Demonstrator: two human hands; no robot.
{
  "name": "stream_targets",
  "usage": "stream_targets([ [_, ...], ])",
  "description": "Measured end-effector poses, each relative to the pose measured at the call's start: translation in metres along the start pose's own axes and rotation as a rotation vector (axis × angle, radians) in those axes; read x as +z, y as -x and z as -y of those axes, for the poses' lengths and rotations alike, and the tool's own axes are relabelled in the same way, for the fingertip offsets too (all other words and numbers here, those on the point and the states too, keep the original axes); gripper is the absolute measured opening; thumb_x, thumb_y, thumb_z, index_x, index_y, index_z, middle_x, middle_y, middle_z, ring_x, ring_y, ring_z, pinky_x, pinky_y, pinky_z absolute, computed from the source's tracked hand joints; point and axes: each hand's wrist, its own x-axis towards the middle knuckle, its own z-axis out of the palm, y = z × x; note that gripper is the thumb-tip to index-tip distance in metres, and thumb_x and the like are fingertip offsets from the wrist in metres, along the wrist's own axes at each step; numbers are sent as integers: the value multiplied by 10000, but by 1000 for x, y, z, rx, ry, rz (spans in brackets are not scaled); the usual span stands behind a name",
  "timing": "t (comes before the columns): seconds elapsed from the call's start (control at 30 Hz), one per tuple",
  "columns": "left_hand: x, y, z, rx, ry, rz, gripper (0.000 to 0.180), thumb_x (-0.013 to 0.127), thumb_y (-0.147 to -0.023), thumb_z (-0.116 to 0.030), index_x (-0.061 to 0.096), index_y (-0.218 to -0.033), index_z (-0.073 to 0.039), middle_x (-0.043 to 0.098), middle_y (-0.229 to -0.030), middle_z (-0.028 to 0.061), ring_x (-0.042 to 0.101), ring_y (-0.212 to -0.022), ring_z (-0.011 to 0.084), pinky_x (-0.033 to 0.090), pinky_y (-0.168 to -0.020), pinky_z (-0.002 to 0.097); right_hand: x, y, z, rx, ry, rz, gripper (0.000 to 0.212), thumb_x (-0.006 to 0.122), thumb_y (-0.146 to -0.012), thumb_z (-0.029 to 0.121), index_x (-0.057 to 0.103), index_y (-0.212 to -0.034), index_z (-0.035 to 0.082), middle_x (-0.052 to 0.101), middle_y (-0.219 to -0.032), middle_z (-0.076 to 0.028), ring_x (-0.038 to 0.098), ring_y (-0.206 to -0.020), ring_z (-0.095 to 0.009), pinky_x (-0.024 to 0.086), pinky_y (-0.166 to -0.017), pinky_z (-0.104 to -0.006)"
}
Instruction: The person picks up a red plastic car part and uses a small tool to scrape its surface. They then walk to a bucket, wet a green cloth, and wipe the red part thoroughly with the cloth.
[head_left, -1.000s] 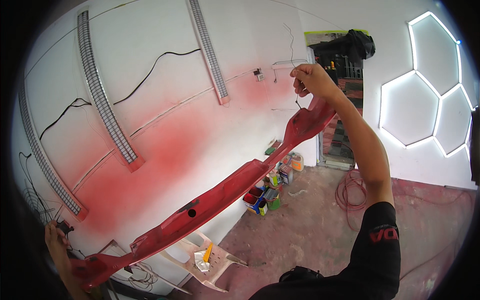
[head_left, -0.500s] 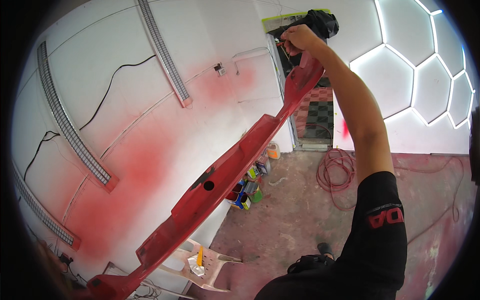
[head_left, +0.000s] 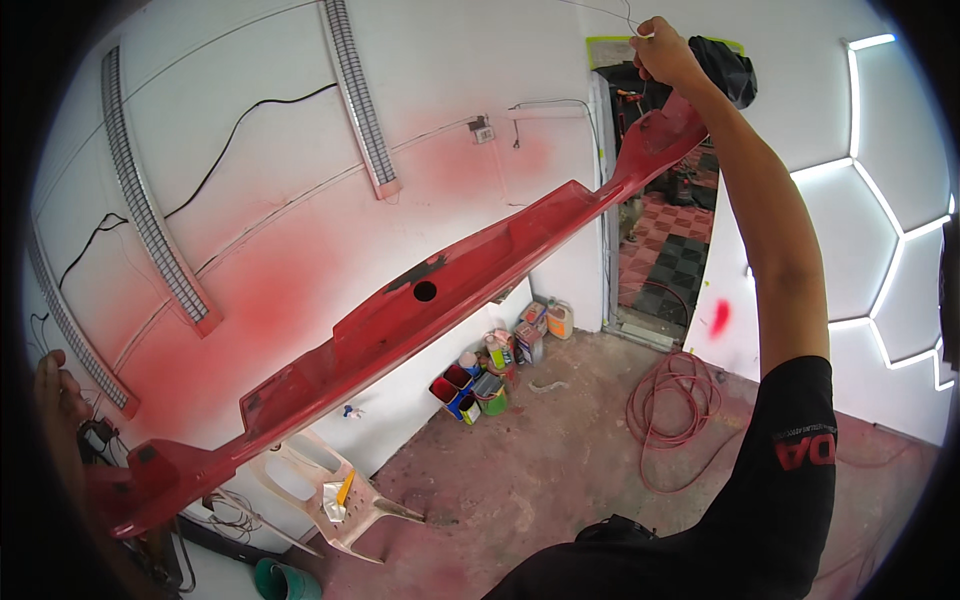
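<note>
A long red panel (head_left: 470, 280), shaped like a car bumper, hangs slantwise before me, its far right end higher. It has a round hole and a dark bare patch near the middle. Above its upper end, my right hand (head_left: 664, 55) is closed in a pinch on a thin wire, which shows above and below the fingers. My left hand (head_left: 62, 400) is at the dark left rim, above the panel's lower end, with its fingers bent. What those fingers hold, if anything, cannot be made out.
A pale plastic chair (head_left: 318, 490) stands under the panel, near a green bucket (head_left: 285, 578). Paint cans (head_left: 490, 393) and jugs line the wall. A coiled red hose (head_left: 665, 420) lies on the floor before a doorway (head_left: 672, 240). Caged lamps (head_left: 160, 200) hang on the wall.
The panel has swung to a flatter slant, its lower end raised. My left hand has come up and shows more clearly. My right hand is higher and farther right in view, still pinching.
</note>
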Motion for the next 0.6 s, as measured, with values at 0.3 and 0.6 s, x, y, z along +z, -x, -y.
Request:
stream_targets([
  [0.3, -3, -21, -10, -118, -218, -91, 439, 478, -1049, -456, 557, -1227, -62, 470, -702, -46, 462, -534, 47, 395, -521, 223, 27, -20, -12, -207, 22, -42, 596, 541, -943, 97, 390, -1518, 140, 665, -647, -135, 654, -489, -223, 556, -585, -382],
  [0.6, -6, -30, -30, -114, -245, -26, 346, 482, -1049, -417, 544, -1182, -104, 507, -714, -56, 512, -502, 41, 414, -458, 208, 39, -12, -12, -153, 86, 62, 635, 524, -922, 82, 365, -1535, 134, 722, -785, -194, 705, -588, -271, 575, -764, -411],
])
